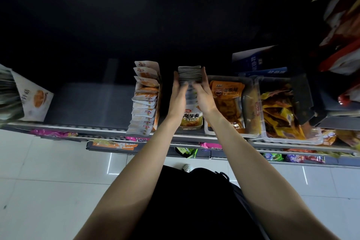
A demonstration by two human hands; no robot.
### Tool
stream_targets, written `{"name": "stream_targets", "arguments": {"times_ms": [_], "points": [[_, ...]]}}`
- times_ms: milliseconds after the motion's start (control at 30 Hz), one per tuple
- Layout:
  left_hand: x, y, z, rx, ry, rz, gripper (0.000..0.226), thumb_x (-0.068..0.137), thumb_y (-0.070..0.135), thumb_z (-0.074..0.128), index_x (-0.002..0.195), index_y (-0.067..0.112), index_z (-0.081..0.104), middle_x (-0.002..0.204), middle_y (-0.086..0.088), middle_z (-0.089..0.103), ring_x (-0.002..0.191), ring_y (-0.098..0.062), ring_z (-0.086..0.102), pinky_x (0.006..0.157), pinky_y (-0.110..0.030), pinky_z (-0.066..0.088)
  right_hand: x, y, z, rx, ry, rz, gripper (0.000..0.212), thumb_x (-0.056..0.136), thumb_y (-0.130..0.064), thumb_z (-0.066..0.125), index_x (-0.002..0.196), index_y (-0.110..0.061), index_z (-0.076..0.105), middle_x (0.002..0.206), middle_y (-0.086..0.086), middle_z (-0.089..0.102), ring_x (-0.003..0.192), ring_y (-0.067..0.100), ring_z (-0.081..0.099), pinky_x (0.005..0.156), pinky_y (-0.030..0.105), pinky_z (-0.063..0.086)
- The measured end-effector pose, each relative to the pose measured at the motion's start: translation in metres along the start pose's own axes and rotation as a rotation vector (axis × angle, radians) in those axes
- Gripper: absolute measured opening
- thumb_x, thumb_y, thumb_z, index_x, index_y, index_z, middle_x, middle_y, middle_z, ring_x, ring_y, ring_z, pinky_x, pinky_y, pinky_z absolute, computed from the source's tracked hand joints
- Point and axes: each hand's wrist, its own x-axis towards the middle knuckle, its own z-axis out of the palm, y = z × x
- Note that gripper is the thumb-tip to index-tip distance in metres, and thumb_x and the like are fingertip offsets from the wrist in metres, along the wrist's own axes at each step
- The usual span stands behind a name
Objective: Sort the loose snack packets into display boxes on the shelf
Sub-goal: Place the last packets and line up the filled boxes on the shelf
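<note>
Grey-edged packets [190,74] stand in a tight stack pressed between both sets of fingers — the left hand [178,93] flat against the stack's left side, the right hand [202,94] against its right. The stack sits in a yellow-fronted display box [191,120] on the shelf [87,103], between an orange packet row [146,99] and a clear tub [229,103].

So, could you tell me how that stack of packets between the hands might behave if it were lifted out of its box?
The stack of packets is many thin separate pouches, so it would probably fan apart or slump unless squeezed. The left hand and right hand press its two sides, which suggests it needs that. The glossy film probably slides easily.
</note>
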Motion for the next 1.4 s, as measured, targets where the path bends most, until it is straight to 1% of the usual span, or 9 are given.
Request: {"name": "stream_targets", "arguments": {"times_ms": [200, 400, 500, 633, 767, 900, 1033, 1200, 1400], "points": [[-0.001, -0.006, -0.005, -0.006, -0.041, 0.033, 0.053, 0.101, 0.013, 0.036, 0.15, 0.023, 0.016, 0.147, 0.006, 0.032, 0.127, 0.001, 0.032, 0.086, 0.003, 0.034, -0.001, 0.003, 0.002, 0.026, 0.007, -0.011, 0.063, 0.095, -0.022, 0.045, 0.15, -0.019, 0.015, 0.153, 0.003, 0.027, 0.137, 0.016, 0.028, 0.11, 0.025, 0.026], [0.009, -0.001, -0.012, 0.008, -0.078, 0.007, 0.057, 0.102, 0.021, 0.035, 0.151, 0.028, 0.006, 0.156, 0.002, 0.02, 0.141, -0.011, 0.022, 0.095, -0.009, 0.029, 0.006, 0.008, 0.0, 0.027, -0.008, 0.054, 0.066, 0.1, -0.022, 0.043, 0.152, -0.028, 0.003, 0.155, 0.0, 0.023, 0.141, 0.017, 0.024, 0.113, 0.029, 0.023], [0.01, 0.001, -0.009, 0.014, -0.115, 0.033, 0.056, 0.102, 0.017, 0.032, 0.151, 0.024, 0.004, 0.156, -0.001, 0.019, 0.141, -0.013, 0.023, 0.098, -0.009, 0.032, 0.007, 0.006, -0.001, 0.056, -0.02, 0.061, 0.066, 0.099, -0.022, 0.041, 0.152, -0.028, 0.002, 0.157, -0.001, 0.019, 0.141, 0.016, 0.022, 0.108, 0.022, 0.024], [0.011, 0.004, -0.012, -0.006, -0.134, 0.009, 0.052, 0.103, 0.019, 0.029, 0.151, 0.021, 0.01, 0.155, -0.001, 0.022, 0.141, -0.013, 0.022, 0.111, -0.024, 0.022, 0.005, 0.004, -0.008, 0.087, -0.057, 0.064, 0.059, 0.102, -0.025, 0.036, 0.151, -0.032, 0.004, 0.155, -0.001, 0.024, 0.141, 0.016, 0.023, 0.109, 0.025, 0.022], [0.007, 0.005, -0.027, 0.105, 0.083, 0.146, 0.044, 0.1, 0.014, 0.041, 0.143, 0.019, 0.034, 0.147, 0.001, 0.038, 0.134, -0.01, 0.034, 0.111, -0.022, 0.027, -0.005, 0.004, -0.025, 0.057, 0.08, -0.029, 0.05, 0.099, -0.016, 0.044, 0.146, -0.024, 0.028, 0.144, -0.003, 0.041, 0.128, 0.007, 0.039, 0.104, 0.016, 0.034], [-0.007, 0.0, -0.047, 0.409, 0.129, 0.294, 0.031, 0.092, 0.005, 0.055, 0.122, 0.01, 0.056, 0.118, 0.002, 0.06, 0.1, 0.002, 0.057, 0.083, -0.004, 0.042, -0.018, 0.018, -0.049, -0.301, 0.204, -0.15, 0.028, 0.093, -0.009, 0.054, 0.121, -0.013, 0.059, 0.114, 0.0, 0.063, 0.103, 0.007, 0.058, 0.093, 0.025, 0.048], [-0.003, -0.003, -0.054, 0.556, 0.026, 0.326, 0.021, 0.088, 0.017, 0.065, 0.108, 0.011, 0.065, 0.104, 0.007, 0.065, 0.094, -0.004, 0.062, 0.082, -0.012, 0.049, -0.016, 0.021, -0.048, -0.506, 0.162, -0.279, 0.02, 0.09, -0.015, 0.063, 0.109, -0.015, 0.067, 0.102, -0.004, 0.065, 0.085, -0.003, 0.06, 0.076, 0.011, 0.05], [0.011, 0.005, -0.054, 0.711, 0.013, 0.395, 0.006, 0.087, 0.017, 0.066, 0.091, 0.013, 0.068, 0.084, 0.012, 0.064, 0.079, -0.002, 0.059, 0.073, -0.01, 0.046, -0.006, 0.02, -0.043, -0.56, 0.194, -0.324, 0.007, 0.087, -0.017, 0.067, 0.092, -0.013, 0.07, 0.084, -0.007, 0.068, 0.077, 0.004, 0.063, 0.071, 0.016, 0.052], [0.024, 0.008, -0.054, 0.784, -0.054, 0.32, 0.016, 0.092, 0.02, 0.059, 0.102, 0.01, 0.067, 0.097, -0.003, 0.068, 0.086, -0.012, 0.062, 0.078, -0.025, 0.049, 0.002, 0.017, -0.04, -0.54, 0.164, -0.162, 0.019, 0.091, -0.023, 0.062, 0.103, -0.011, 0.07, 0.099, 0.003, 0.07, 0.086, 0.011, 0.064, 0.079, 0.024, 0.054]]}}
